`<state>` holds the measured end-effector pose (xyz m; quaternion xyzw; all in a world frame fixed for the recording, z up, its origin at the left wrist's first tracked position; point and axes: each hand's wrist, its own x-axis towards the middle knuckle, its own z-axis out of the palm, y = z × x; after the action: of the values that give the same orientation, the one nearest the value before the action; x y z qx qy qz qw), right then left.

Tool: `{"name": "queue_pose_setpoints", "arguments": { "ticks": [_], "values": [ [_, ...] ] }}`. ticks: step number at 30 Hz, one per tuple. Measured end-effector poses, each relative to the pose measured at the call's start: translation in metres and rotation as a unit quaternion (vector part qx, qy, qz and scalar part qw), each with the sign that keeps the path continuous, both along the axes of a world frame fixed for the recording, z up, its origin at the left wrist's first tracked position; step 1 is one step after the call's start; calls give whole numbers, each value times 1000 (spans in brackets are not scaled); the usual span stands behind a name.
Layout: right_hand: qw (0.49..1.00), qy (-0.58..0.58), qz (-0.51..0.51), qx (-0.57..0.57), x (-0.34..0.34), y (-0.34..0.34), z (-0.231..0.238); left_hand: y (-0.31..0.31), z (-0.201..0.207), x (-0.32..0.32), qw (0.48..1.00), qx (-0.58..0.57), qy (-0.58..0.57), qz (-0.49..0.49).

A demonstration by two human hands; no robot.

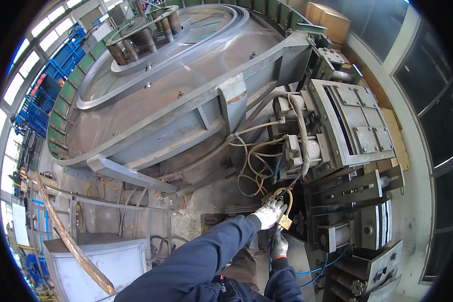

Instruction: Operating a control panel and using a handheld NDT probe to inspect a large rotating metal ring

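My left hand [271, 214], in a pale, smudged work glove, is closed beside a small yellow block [285, 222]. What lies within its fingers is hidden. Just below the block, my right hand [280, 246] is gloved too, its fingers pinched around a thin blue hose [271, 247] at the block's lower side. A looped yellowish hose [290, 201] curves over the block from above. Beyond my hands, more pale hoses [251, 156] hang in a tangle from grey cylinder units [307, 151], along with a ribbed grey conduit [303, 126].
A large round metal machine table [196, 80] fills the far left. To the right stands heavy machinery with a bolted plate cover [357, 121]. Blue tubing [317, 276] loops near the lower right. A grey cabinet [100, 261] and a long wooden pole [73, 241] are at lower left.
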<state>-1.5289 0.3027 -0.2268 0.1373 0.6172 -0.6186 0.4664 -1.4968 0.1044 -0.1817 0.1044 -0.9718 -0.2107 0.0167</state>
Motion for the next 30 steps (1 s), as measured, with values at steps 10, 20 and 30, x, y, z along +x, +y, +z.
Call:
{"name": "queue_pose_setpoints", "arguments": {
  "ticks": [10, 20, 30],
  "values": [
    [1000, -4, -1, 15, -2, -3, 9, -2, 2, -2, 1000, -17, 2, -11],
    [1000, -3, 9, -8, -4, 6, -11, -3, 3, -5, 1000, -20, -10, -22],
    [1000, -9, 10, 0, -3, 2, -2, -4, 7, -2, 1000, -20, -1, -16]
  ]
}}
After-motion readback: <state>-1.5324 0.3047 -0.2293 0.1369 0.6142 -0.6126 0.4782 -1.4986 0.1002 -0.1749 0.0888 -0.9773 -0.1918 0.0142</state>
